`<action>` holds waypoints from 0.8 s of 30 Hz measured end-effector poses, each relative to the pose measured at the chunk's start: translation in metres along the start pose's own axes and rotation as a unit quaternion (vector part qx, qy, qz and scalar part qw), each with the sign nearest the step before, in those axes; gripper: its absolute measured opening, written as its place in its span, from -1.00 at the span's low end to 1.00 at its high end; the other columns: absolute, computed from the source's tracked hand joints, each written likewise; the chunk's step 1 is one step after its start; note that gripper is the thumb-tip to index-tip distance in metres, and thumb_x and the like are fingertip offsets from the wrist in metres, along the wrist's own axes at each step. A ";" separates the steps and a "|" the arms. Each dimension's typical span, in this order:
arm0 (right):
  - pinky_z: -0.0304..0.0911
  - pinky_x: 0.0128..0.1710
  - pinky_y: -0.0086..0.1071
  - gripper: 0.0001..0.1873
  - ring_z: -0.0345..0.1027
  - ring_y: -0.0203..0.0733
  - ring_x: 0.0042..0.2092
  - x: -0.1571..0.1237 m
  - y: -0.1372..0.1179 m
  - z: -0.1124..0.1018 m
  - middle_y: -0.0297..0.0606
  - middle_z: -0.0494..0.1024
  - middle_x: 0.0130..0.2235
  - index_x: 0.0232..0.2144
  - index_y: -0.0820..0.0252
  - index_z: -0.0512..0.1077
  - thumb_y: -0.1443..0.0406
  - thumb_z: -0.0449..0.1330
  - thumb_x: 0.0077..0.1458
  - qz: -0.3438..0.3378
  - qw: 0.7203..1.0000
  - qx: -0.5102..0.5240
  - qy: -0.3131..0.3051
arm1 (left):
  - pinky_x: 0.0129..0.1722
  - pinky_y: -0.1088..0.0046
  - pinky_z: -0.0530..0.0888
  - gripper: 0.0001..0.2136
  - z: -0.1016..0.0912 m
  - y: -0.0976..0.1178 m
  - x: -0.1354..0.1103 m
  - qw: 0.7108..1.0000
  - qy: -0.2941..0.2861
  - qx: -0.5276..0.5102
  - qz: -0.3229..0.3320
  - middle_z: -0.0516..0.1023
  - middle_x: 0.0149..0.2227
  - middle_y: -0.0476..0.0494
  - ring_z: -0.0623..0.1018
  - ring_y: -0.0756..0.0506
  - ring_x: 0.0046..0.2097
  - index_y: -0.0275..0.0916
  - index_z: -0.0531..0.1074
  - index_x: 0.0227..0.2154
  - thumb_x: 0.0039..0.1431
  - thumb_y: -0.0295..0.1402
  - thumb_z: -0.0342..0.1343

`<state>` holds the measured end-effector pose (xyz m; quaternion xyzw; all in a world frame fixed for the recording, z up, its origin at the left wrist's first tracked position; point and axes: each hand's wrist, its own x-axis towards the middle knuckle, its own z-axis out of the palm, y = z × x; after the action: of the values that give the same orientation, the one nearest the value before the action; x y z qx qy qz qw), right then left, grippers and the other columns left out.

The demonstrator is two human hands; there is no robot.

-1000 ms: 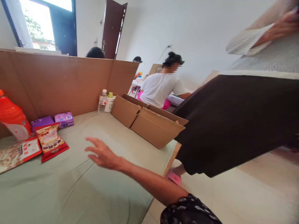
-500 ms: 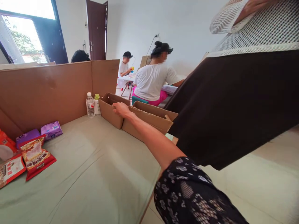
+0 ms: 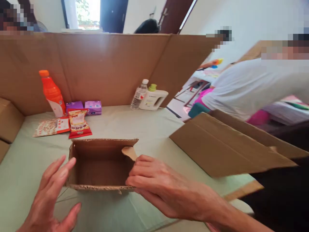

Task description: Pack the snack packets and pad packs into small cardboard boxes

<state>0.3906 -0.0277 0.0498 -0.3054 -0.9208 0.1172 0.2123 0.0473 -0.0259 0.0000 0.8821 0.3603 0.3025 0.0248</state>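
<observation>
A small open cardboard box (image 3: 101,162) sits on the green-covered table (image 3: 149,129) right in front of me, empty inside. My right hand (image 3: 166,188) grips its right wall, fingers curled over the edge by a loose flap. At the box's left near corner my left hand (image 3: 51,196) is open, fingers spread and just touching the cardboard. A larger open cardboard box (image 3: 229,145) lies to the right.
Along the cardboard back wall (image 3: 108,64) stand an orange bottle (image 3: 51,93), two purple packs (image 3: 84,107), two red snack bags (image 3: 78,122), a water bottle (image 3: 139,94) and a white jug (image 3: 153,98). A person in a white shirt (image 3: 248,87) sits beyond on the right.
The small box has come from the far right of the table to directly in front of me, held by my right hand. My left hand has entered view.
</observation>
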 end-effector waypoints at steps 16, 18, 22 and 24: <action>0.33 -0.43 -0.34 -0.79 0.57 -0.16 -0.35 0.059 0.029 -0.001 -0.28 0.67 -0.31 -0.32 0.05 0.55 0.21 0.15 0.34 0.040 0.995 -0.021 -0.089 | 0.27 0.20 0.34 -0.74 -0.033 -0.008 0.002 1.000 0.021 -0.007 -0.002 0.46 -0.39 0.04 0.50 -0.02 -0.23 -0.16 0.39 -0.26 0.10 -0.66 -0.01; 0.35 -0.44 -0.40 -0.71 0.55 -0.23 -0.39 0.052 0.045 -0.006 -0.28 0.68 -0.32 -0.24 0.05 0.59 0.12 0.10 0.37 0.064 0.989 0.118 -0.061 | 0.25 0.21 0.38 -0.73 -0.035 -0.012 -0.003 1.000 0.021 -0.006 -0.009 0.47 -0.39 0.03 0.51 -0.03 -0.23 -0.14 0.40 -0.27 0.08 -0.64 0.00; 0.24 -0.56 -0.44 -0.56 0.41 -0.29 -0.52 0.075 0.094 0.001 -0.26 0.59 -0.50 -0.35 0.17 0.57 -0.02 0.10 0.31 0.219 0.930 0.269 0.120 | 0.24 0.13 0.40 -0.73 -0.027 -0.010 -0.004 0.998 0.046 -0.024 -0.032 0.47 -0.42 0.01 0.51 -0.06 -0.25 -0.13 0.42 -0.29 0.06 -0.63 -0.01; 0.27 -0.53 -0.42 -0.52 0.48 -0.23 -0.41 0.109 0.124 0.019 -0.15 0.64 -0.36 -0.34 0.21 0.55 -0.07 0.12 0.23 0.276 0.915 0.246 0.162 | 0.22 0.11 0.42 -0.74 -0.020 -0.007 -0.002 0.997 0.064 -0.026 -0.042 0.44 -0.44 0.00 0.50 -0.06 -0.27 -0.15 0.41 -0.32 0.06 -0.65 -0.03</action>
<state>0.3668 0.1349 0.0243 -0.5004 -0.6947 0.3428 0.3866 0.0306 -0.0255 0.0137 0.8441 0.3895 0.3667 0.0373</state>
